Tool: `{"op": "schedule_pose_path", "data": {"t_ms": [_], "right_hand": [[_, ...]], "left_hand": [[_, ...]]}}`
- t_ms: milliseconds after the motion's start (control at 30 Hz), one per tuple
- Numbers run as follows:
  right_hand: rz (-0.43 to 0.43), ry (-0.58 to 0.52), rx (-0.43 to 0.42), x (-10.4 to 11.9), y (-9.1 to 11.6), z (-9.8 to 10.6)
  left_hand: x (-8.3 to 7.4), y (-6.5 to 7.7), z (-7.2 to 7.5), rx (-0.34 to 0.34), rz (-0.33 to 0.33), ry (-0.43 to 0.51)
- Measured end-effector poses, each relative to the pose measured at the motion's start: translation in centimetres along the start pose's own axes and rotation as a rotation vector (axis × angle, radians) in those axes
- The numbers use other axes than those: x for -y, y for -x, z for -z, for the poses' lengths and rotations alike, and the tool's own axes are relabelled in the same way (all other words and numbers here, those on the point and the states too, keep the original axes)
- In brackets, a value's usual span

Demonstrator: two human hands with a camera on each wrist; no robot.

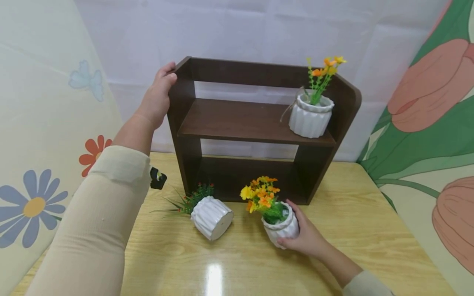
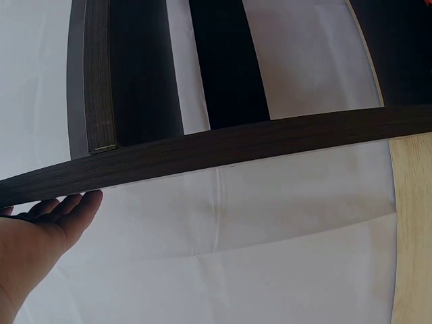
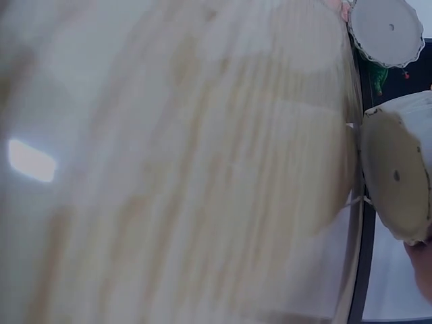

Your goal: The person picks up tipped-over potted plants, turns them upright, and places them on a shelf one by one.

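The right hand [image 1: 305, 236] pinches a white fluted pot of orange and yellow artificial flowers [image 1: 278, 233] between thumb and fingers, the pot lying to the left of the palm and tilted so its blooms lean toward the dark brown two-tier shelf [image 1: 229, 119]. Extended fingers of the left hand [image 1: 158, 96] touch the shelf's left side panel near the top, while a white pot with grassy foliage [image 1: 210, 218] lies tipped on the wood-grain table [image 1: 174, 263] between the two arms.

Glossy, ribbed, ceramic-looking pots [image 1: 277, 235], smooth wood-look shelf [image 1: 226, 119], shiny wood-grained tabletop [image 1: 177, 263], creased cloth-like backdrop [image 1: 237, 35]
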State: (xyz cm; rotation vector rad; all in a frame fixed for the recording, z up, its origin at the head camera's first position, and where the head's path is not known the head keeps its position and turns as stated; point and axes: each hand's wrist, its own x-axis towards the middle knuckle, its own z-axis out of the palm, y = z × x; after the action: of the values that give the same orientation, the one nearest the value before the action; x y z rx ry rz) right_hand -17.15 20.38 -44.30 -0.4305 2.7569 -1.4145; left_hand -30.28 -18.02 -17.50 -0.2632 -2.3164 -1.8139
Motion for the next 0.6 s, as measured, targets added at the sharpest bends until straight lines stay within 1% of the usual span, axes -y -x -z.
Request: {"op": "schedule_pose_path", "data": {"t_ms": [133,333,433,600], "right_hand": [[-0.002,-0.022,-0.006,-0.21,0.15,0.07],[-0.058,-0.08,-0.018,-0.1,0.43,-0.01],[-0.063,-0.111,-0.044,0.02,0.62,-0.25],[-0.074,-0.146,-0.091,0.16,0.95,-0.81]], "left_hand": [[-0.05,-0.01,-0.01,0.004,0.007,0.002],[-0.06,-0.01,-0.06,0.005,0.009,0.015],[-0.07,0.01,-0.05,0.001,0.009,0.029],[-0.08,-0.01,0.05,-0.004,0.014,0.027]]}}
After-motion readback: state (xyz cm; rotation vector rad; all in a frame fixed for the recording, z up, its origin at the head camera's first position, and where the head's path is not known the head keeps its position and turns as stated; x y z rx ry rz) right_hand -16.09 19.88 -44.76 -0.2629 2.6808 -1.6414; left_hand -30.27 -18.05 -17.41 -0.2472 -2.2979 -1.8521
